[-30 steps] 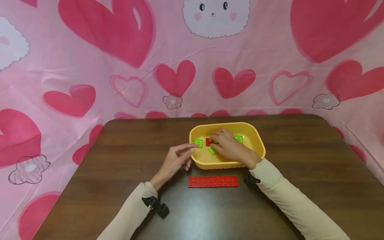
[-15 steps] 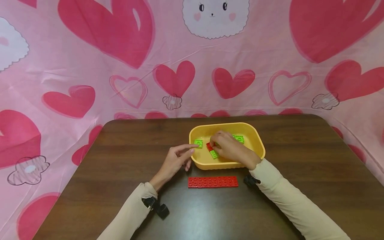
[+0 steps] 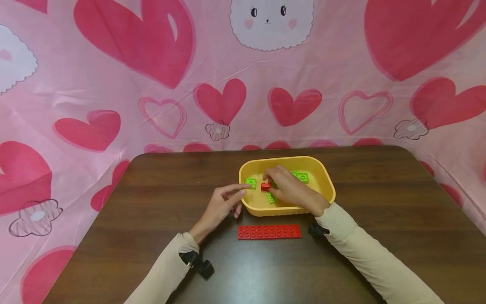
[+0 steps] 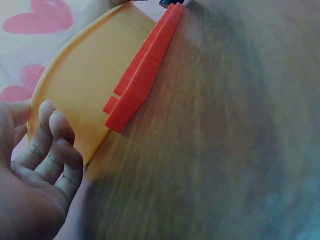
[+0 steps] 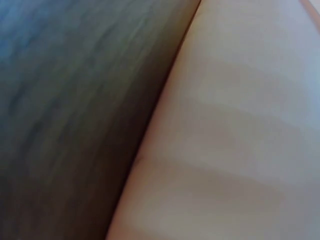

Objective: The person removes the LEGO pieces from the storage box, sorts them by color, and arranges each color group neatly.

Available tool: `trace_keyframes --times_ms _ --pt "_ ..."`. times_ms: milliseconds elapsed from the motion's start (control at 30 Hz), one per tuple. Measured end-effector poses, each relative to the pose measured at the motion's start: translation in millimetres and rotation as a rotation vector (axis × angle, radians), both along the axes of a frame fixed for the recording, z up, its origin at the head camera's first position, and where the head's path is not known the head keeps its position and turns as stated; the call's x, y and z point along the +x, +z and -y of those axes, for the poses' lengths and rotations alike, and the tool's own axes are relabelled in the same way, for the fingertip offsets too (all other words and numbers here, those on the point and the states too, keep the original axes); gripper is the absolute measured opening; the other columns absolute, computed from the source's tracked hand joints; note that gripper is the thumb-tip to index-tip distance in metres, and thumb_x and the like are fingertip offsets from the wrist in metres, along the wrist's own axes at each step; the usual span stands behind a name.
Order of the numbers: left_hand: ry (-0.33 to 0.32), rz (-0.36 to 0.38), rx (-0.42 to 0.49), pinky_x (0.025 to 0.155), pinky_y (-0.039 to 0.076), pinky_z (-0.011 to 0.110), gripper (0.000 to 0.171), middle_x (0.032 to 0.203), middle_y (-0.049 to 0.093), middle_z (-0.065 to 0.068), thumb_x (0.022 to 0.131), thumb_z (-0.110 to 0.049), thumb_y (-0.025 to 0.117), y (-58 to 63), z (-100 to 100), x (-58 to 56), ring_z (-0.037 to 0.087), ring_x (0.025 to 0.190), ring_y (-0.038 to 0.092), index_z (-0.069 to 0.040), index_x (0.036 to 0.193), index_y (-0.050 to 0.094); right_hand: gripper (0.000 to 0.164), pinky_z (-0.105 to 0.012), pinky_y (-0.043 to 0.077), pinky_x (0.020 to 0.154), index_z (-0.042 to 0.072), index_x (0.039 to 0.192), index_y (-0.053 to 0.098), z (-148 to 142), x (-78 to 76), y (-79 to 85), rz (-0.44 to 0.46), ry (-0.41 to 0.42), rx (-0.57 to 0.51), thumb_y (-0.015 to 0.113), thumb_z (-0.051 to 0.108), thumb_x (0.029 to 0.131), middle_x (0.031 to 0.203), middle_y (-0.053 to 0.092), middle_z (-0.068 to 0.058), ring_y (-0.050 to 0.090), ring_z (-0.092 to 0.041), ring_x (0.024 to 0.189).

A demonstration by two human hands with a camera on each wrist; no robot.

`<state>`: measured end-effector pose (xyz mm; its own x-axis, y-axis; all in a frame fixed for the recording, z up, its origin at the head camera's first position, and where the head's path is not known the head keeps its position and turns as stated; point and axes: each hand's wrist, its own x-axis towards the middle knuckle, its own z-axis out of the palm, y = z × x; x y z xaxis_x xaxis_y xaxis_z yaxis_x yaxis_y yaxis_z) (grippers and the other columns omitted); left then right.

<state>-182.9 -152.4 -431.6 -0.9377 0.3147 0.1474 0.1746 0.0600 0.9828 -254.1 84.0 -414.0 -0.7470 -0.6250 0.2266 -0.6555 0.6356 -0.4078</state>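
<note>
My right hand (image 3: 290,185) reaches into the yellow tray (image 3: 326,185) and pinches a small red toy brick (image 3: 265,186) between thumb and fingers, tipped up on its side. Just below it on the tray floor lies a green brick (image 3: 271,197), partly hidden by the hand. At the tray's left end, the left hand (image 3: 224,202) lies with a straight index finger over the rim beside another green brick (image 3: 250,183). In the left wrist view, the other fingers (image 4: 62,155) curl loosely outside the tray wall. The right wrist view holds only sleeve and tabletop.
A row of joined red bricks (image 3: 269,232) lies on the dark wooden table (image 3: 357,270) in front of the tray. More green bricks (image 3: 302,177) sit toward the tray's back right. A pink heart-patterned cloth (image 3: 258,105) hangs behind the table.
The red brick, first flat on the tray floor, has been turned and tipped up in my right fingers. The green brick below it has shifted slightly toward me. The left hand stays put.
</note>
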Motion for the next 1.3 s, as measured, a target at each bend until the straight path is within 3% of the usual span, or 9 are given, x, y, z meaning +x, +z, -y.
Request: trace_keyframes --times_ms 100,233,333,467,633,867,1100,1300 --pt "0.003 -0.013 -0.008 0.047 0.048 0.027 0.03 0.058 0.055 0.015 0.101 -0.012 0.059 -11.3 1.6 -5.2 0.02 0.046 0.052 0.001 0.127 0.065 0.028 -0.038 0.048 0.086 0.001 0.114 0.067 -0.3 1.6 0.8 -0.014 -0.042 0.005 0.073 0.009 0.088 0.099 0.06 -0.006 0.05 -0.024 0.097" --pt "0.004 -0.017 -0.015 0.047 0.048 0.027 0.029 0.058 0.056 0.016 0.101 -0.012 0.059 -14.5 1.9 -7.2 0.021 0.046 0.052 -0.002 0.127 0.066 0.024 -0.04 0.048 0.088 0.001 0.111 0.07 -0.8 2.3 2.2 -0.015 -0.08 -0.014 0.072 0.014 0.09 0.102 0.059 -0.008 0.05 -0.025 0.1" --pt "0.007 -0.014 -0.012 0.047 0.048 0.027 0.028 0.058 0.055 0.017 0.101 -0.014 0.059 -14.3 1.7 -6.9 0.021 0.046 0.052 -0.004 0.126 0.067 0.023 -0.038 0.049 0.083 0.003 0.109 0.068 -0.7 2.9 3.4 0.016 -0.09 -0.043 0.072 0.016 0.091 0.098 0.059 -0.005 0.052 -0.023 0.094" --pt "0.007 -0.011 -0.012 0.048 0.049 0.027 0.028 0.059 0.055 0.018 0.101 -0.017 0.059 -14.2 1.8 -6.0 0.022 0.046 0.052 -0.005 0.125 0.068 0.021 -0.031 0.049 0.066 0.006 0.109 0.062 -0.3 3.0 4.6 0.065 -0.087 -0.075 0.069 0.016 0.092 0.087 0.059 -0.001 0.053 -0.017 0.074" --pt "0.001 -0.012 -0.012 0.048 0.049 0.027 0.027 0.059 0.055 0.02 0.101 -0.009 0.057 -13.3 1.7 -5.3 0.023 0.046 0.052 -0.002 0.126 0.066 0.024 -0.025 0.043 0.051 0.007 0.112 0.062 -0.6 3.6 5.8 0.107 -0.072 -0.081 0.07 0.019 0.093 0.075 0.057 0.002 0.049 -0.012 0.059" --pt "-0.003 -0.017 0.001 0.047 0.048 0.027 0.028 0.058 0.055 0.019 0.101 -0.01 0.058 -12.9 1.6 -5.3 0.021 0.046 0.052 0.001 0.126 0.065 0.022 -0.024 0.038 0.046 0.006 0.112 0.065 -0.6 3.5 6.5 0.105 -0.066 -0.073 0.071 0.014 0.093 0.065 0.054 0.002 0.045 -0.01 0.052" --pt "-0.003 -0.009 0.015 0.046 0.049 0.027 0.028 0.058 0.055 0.017 0.101 -0.011 0.058 -14.1 0.8 -5.5 0.019 0.046 0.052 -0.001 0.126 0.066 0.035 -0.024 0.045 0.052 0.007 0.126 0.064 -1.4 3.1 5.9 0.106 -0.04 -0.102 0.071 0.01 0.091 0.091 0.073 -0.005 0.054 -0.007 0.056" --pt "-0.002 -0.012 0.02 0.046 0.048 0.027 0.027 0.057 0.054 0.018 0.102 -0.01 0.057 -12.7 0.3 -5.5 0.019 0.045 0.051 0.001 0.125 0.066 0.025 -0.027 0.047 0.052 0.008 0.115 0.068 -1.1 3.6 8.2 0.076 -0.035 -0.138 0.073 0.018 0.092 0.076 0.067 0.001 0.055 -0.01 0.058"
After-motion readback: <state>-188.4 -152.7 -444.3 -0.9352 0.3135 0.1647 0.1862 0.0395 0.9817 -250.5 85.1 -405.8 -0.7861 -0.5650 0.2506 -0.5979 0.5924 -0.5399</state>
